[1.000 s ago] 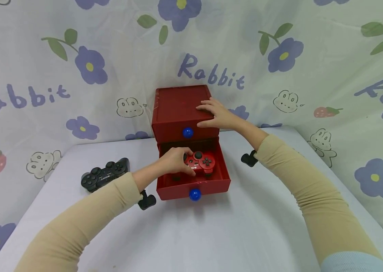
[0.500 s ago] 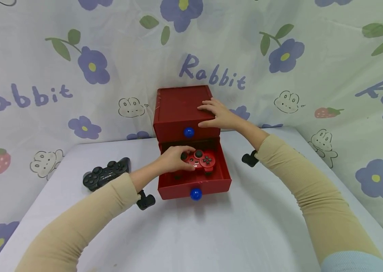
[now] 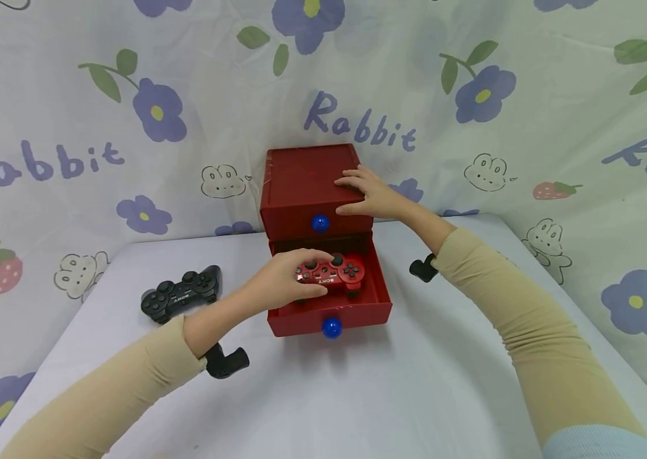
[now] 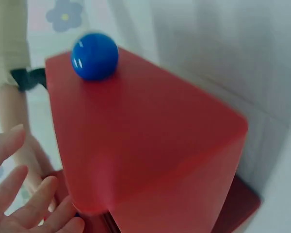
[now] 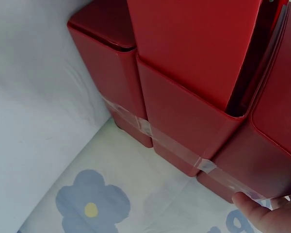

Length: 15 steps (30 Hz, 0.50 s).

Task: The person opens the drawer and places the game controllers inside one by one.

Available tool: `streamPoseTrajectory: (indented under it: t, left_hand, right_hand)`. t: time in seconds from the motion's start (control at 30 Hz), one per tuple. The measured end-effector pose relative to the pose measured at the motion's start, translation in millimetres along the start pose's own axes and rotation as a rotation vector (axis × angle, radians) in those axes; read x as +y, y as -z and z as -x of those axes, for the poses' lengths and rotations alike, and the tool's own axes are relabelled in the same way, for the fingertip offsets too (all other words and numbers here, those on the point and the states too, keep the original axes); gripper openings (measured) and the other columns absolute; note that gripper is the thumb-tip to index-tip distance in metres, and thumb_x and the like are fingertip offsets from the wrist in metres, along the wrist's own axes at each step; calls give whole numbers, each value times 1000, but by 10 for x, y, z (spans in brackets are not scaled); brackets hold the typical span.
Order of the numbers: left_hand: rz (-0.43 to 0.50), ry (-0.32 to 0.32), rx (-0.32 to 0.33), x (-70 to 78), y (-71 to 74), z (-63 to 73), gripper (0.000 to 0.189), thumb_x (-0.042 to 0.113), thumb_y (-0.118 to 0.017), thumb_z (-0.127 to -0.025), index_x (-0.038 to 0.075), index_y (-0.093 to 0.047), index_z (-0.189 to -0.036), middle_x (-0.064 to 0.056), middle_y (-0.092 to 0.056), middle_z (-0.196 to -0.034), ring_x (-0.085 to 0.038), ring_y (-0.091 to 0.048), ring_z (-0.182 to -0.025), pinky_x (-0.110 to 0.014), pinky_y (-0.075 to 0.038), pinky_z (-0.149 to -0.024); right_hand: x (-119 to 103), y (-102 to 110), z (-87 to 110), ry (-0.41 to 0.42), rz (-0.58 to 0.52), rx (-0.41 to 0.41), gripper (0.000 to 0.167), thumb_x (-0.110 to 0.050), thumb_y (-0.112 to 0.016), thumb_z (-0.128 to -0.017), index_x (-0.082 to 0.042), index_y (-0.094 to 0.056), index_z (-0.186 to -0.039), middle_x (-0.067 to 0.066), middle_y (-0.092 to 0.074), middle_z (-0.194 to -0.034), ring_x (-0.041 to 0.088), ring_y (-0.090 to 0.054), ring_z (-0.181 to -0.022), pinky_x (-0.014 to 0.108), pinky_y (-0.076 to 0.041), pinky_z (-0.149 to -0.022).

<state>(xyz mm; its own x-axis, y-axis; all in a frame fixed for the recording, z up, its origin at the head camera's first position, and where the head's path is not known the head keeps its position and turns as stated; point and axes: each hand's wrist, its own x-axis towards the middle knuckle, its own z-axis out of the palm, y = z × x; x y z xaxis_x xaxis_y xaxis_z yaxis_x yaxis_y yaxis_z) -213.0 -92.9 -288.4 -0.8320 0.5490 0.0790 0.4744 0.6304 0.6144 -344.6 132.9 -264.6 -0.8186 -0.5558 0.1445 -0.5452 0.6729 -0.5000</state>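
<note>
A red game controller [image 3: 352, 270] lies inside the pulled-out lower drawer [image 3: 357, 315] of a red drawer box [image 3: 308, 175]. Over the controller's left half is my left hand [image 3: 280, 277], fingers and thumb extended and spread apart. In the left wrist view the left fingers [image 4: 31, 208] are spread beside the drawer front with its blue knob [image 4: 94, 57]. My right hand [image 3: 377, 194] rests on the box's top right edge, fingers extended; the right wrist view shows part of it, the thumb [image 5: 252, 209], at the box's side.
A black game controller [image 3: 182, 295] lies on the white table [image 3: 415, 395] left of the box. Behind stands a flower-and-rabbit patterned cloth [image 3: 403, 76]. The upper drawer with its blue knob [image 3: 320, 223] is pushed in. Clear tape [image 5: 179, 150] runs across the box's parts.
My left hand has loosened from the red controller; its fingers have spread and its wrist has drawn back left and down. The right hand stays on the box.
</note>
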Motion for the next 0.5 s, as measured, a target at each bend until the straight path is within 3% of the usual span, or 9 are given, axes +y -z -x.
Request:
streamPoseTrajectory:
  t: [0.1, 0.3, 0.5]
  left_hand:
    - [36, 8, 19, 42, -16, 104, 45, 19, -69, -81, 12, -56, -123, -10, -59, -119, -28, -53, -111, -44, -48, -87]
    - [77, 41, 64, 74, -54, 290, 40, 17, -69, -81, 10, -59, -119, -6, -64, -97, -19, -58, -83, -27, -51, -67]
    - [187, 17, 34, 48, -152, 482, 35, 15, -69, -81, 9, -60, -114, 1, -63, -84, -11, -56, -73, -22, -50, -63]
  right_hand:
    - [-1, 0, -4, -2, -1, 0, 63, -34, -63, -83, -11, -40, -138, 11, -21, -150, 27, 3, -141, 54, -8, -110]
    - [9, 1, -8, -5, 0, 0, 63, -34, -63, -83, -11, -40, -138, 11, -21, -150, 27, 3, -141, 54, -8, -110]
    - [6, -5, -12, -3, 5, 1, 63, -33, -62, -83, -11, -40, -138, 12, -21, -150, 28, 2, -141, 53, -9, -110]
